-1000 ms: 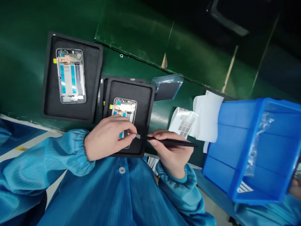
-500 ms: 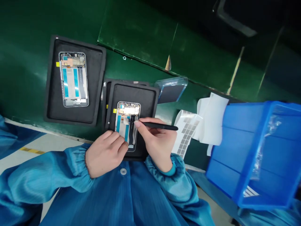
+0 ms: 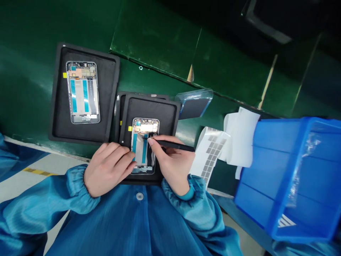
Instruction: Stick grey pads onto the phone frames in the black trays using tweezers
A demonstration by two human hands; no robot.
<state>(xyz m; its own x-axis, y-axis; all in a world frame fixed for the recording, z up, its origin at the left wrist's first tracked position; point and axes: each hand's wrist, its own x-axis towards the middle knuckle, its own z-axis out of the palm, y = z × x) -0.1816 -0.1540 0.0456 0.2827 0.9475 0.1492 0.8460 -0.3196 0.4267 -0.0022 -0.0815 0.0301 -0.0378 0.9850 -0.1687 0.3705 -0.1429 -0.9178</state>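
An opened phone [image 3: 139,147] lies in a black tray [image 3: 165,106], its circuit board and blue strips showing. In my right hand [image 3: 174,163] is a slim black tool that looks like tweezers [image 3: 178,145], pinched between thumb and fingers. Its tip reaches over the middle of the phone, just below the board; a small pale tab seems to be there. Beside the phone's lower left edge rests my left hand [image 3: 110,167], fingers loosely bent and a little apart, thumb side at the phone's rim. A yellow tab [image 3: 130,128] sticks out from the phone's left side.
Another opened phone [image 3: 83,92] lies in a black tray [image 3: 108,85] at left. Behind mine is a clear plastic sleeve [image 3: 195,103]. To the right are a sheet of grey stickers [image 3: 211,153], white papers [image 3: 242,138] and a blue bin [image 3: 266,170] at the green table's [image 3: 154,76] edge.
My left hand has drawn left off the phone's lower part, uncovering more of it. My right hand has shifted slightly left with the tweezers, their tip now further left over the phone.
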